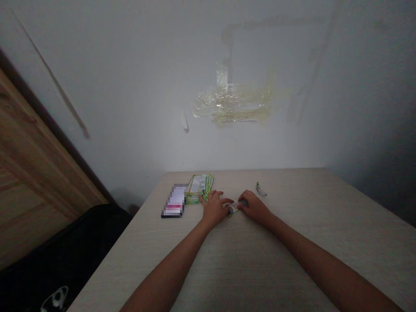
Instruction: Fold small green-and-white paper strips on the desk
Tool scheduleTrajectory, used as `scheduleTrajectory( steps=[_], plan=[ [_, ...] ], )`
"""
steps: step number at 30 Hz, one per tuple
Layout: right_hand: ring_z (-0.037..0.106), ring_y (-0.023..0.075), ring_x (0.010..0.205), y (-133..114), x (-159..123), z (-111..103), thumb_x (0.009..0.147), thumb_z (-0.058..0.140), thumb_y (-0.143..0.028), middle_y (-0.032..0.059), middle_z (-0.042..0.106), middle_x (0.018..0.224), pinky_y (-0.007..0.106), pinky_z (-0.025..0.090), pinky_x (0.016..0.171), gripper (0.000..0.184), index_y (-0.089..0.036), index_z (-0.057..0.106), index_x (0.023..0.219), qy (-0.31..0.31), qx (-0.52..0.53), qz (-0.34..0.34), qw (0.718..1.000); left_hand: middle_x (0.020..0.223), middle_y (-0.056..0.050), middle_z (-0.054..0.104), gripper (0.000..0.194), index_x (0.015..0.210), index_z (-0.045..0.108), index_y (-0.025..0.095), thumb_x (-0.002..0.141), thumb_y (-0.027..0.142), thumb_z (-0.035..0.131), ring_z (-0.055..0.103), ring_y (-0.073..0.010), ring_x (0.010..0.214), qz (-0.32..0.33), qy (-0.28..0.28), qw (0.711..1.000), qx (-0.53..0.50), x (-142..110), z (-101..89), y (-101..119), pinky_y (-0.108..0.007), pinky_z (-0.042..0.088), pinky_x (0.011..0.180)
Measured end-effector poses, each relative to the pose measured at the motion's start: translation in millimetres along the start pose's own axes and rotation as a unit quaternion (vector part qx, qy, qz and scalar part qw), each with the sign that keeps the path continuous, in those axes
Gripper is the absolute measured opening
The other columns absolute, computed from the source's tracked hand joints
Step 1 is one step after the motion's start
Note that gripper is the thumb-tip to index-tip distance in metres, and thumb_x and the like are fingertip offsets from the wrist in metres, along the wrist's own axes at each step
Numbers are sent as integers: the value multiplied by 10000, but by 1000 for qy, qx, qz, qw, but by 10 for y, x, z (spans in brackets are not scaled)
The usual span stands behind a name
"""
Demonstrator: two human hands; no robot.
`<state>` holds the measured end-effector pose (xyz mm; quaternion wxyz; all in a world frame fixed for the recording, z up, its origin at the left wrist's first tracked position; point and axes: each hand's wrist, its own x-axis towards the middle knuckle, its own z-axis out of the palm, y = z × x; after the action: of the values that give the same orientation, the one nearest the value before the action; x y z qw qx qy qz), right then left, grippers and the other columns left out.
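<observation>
Both my hands rest on a pale wooden table (pixel 292 242) near its far edge. My left hand (pixel 214 208) and my right hand (pixel 255 207) meet at a small shiny wrapper (pixel 234 208), each pinching one end of it with closed fingers. Just beyond my left hand lies a green and white packet (pixel 199 188), partly under my fingers. A small torn piece of green wrapper (pixel 261 190) lies on the table a little beyond my right hand.
A phone (pixel 174 200) with a blurred screen lies left of the green packet. A white wall with old tape marks (pixel 232 102) rises behind the table. A wooden panel (pixel 29 173) and a black bag (pixel 65 251) are at the left.
</observation>
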<state>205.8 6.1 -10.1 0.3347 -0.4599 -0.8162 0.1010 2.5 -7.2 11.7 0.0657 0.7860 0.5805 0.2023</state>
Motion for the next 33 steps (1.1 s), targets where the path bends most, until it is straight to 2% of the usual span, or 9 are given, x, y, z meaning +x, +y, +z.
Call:
scheduleTrajectory(
  steps=[8,12,17,23,27,33],
  plan=[
    [555,229,957,48,-2,35,795,681,-223,94,623,965,369,454,873,219,-148,646,998,11,11,11,1000,1343,6,530,250,1046,694,476,843,363,600,292,-307,1355,-1,2,1000,-7,2,4,6,-730,-103,1057],
    [554,234,964,59,-3,36,792,693,-238,90,623,950,372,454,879,177,-155,666,946,10,9,15,1000,1347,2,530,237,1052,697,465,851,391,593,294,-301,1355,-3,-1,1000,-10,-4,4,7,-711,-114,1067],
    [560,229,958,61,0,29,805,681,-267,81,630,937,372,458,866,153,-166,662,919,13,15,11,1000,1344,7,538,233,1049,694,470,841,503,593,304,-306,1351,2,12,1000,-4,-6,14,9,-725,-117,1053],
    [573,223,937,42,3,22,807,677,-242,80,646,919,373,467,859,124,-169,664,906,14,11,-4,1000,1375,1,516,294,1093,670,497,819,573,593,310,-322,1346,3,4,1000,19,-7,18,2,-742,-46,1058],
    [593,219,933,47,-1,21,814,661,-224,89,667,946,366,479,858,159,-160,663,960,26,23,-1,999,1355,3,524,267,1092,655,528,830,540,603,317,-323,1344,-11,14,1000,22,4,31,-18,-772,4,1039],
    [616,209,964,50,-5,9,810,627,-168,75,697,985,372,484,901,190,-187,683,991,12,41,-24,999,1360,-19,517,237,1082,694,451,890,424,559,306,-309,1348,-44,25,998,27,4,-17,-6,-717,31,1089]
  ],
)
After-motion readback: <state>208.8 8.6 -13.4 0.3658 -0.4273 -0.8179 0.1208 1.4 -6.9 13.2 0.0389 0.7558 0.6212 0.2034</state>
